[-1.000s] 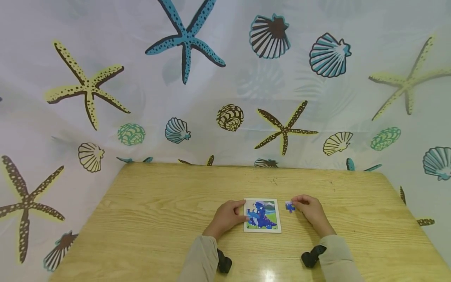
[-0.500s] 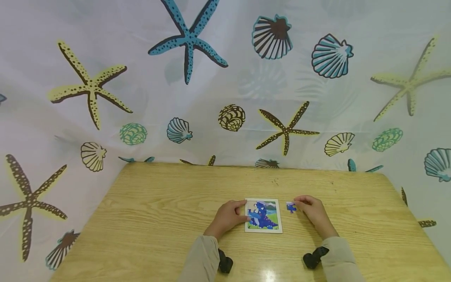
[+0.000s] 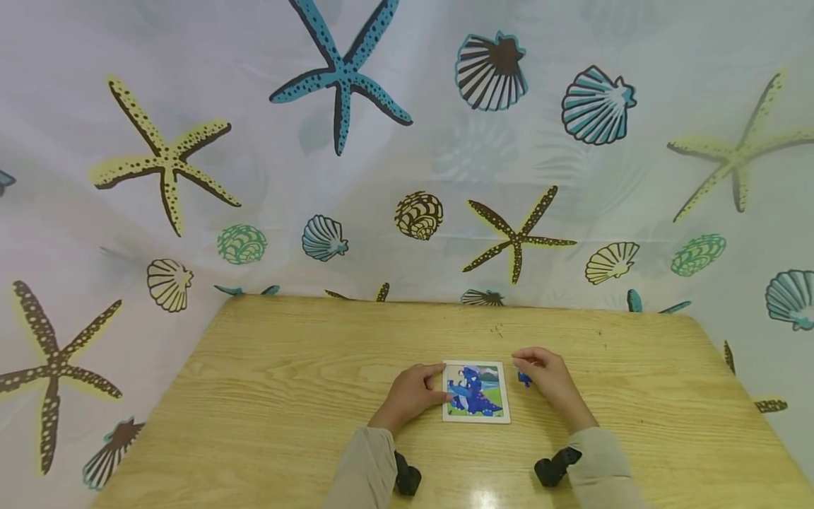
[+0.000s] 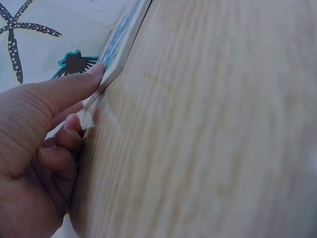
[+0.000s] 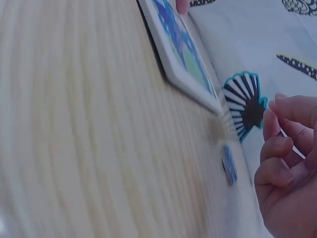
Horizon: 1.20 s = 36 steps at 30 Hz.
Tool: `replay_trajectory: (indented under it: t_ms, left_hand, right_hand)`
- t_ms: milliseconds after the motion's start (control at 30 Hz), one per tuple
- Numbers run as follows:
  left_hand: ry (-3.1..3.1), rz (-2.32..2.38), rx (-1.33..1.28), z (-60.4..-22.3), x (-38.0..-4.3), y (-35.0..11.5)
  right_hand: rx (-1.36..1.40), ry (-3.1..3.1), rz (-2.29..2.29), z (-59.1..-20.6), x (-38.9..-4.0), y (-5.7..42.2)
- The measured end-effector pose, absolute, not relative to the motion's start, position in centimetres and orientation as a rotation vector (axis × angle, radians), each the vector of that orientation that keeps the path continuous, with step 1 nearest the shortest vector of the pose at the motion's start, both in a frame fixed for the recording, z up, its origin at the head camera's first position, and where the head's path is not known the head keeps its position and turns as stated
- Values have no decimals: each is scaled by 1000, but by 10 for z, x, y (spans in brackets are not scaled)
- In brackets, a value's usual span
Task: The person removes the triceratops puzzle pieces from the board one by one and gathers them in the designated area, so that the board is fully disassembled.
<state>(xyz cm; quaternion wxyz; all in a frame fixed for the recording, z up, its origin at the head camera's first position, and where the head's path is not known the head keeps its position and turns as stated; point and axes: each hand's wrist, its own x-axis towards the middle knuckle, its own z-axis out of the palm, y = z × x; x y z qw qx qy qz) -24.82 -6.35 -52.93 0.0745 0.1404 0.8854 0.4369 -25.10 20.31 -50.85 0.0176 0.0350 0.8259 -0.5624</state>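
Note:
A square jigsaw puzzle (image 3: pixel 473 389) lies on the table in a white frame, showing a blue dinosaur, with a pale patch at its upper left. My left hand (image 3: pixel 410 396) grips the frame's left side; in the left wrist view its thumb (image 4: pixel 84 89) presses on the rim. A small blue puzzle piece (image 3: pixel 524 379) lies right of the frame, partly covered by my right hand (image 3: pixel 550 382) in the head view. The right wrist view shows this piece (image 5: pixel 229 165) beside curled fingers (image 5: pixel 272 171) with tips together. I cannot tell whether they hold anything.
The wooden table (image 3: pixel 286 360) reaches back to a white cloth (image 3: pixel 381 155) printed with starfish and shells. A black wrist device (image 3: pixel 407 475) sits under the left sleeve, another black device (image 3: pixel 556 468) under the right.
My right hand has shifted left, toward the frame, and its fingers now cover the upper part of the puzzle piece. My left hand stays on the frame.

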Motion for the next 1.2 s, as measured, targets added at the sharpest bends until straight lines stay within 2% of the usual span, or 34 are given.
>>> replay_trajectory:
  t_ms: [600,800,1200]
  left_hand:
    - [2679,1278,413,-528,-248,-62]
    - [2679,1279,419,-529,-249,-61]
    - [2654,1294,407,-529,-250,-62]
  right_hand:
    - [97,2542,-1733,-519,-250,135]
    - [91,2612,-1625,-522,-254,131]
    - [-167,2809,-1289,-524,-257,131]
